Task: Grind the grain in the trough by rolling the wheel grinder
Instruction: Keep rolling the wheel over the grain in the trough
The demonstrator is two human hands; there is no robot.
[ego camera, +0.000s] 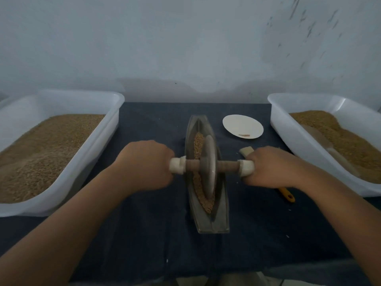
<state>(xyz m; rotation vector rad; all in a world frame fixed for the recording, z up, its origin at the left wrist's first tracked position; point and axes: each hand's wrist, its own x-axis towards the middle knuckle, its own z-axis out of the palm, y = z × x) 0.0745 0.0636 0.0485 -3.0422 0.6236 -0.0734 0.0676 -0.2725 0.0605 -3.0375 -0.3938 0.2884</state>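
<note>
Findings: my left hand is clenched round the white grip at 9 o'clock of the wheel grinder. My right hand is clenched round the matching grip at 3 o'clock. The wheel stands upright at about mid-length of the trough, which runs 12 to 6 on the dark tabletop. The grain lies in the groove toward 12 and toward 6 of the wheel, banked mostly on its 9 o'clock flank.

Risks, as I judge them:
- Uneven pressure between the hands would tilt the wheel, so the rim climbs the groove wall and pushes grain over the edge.
- The banked grain may escape the rim unground unless the wheel tracks centrally.
- The trough shows no fixing, so a hard stroke toward 12 or 6 could slide it on the cloth.
- A yellow-handled brush lies beneath my right wrist at 4 o'clock, and a dropped wrist could snag it.
- An overlong stroke could run the wheel out of the groove end.
</note>
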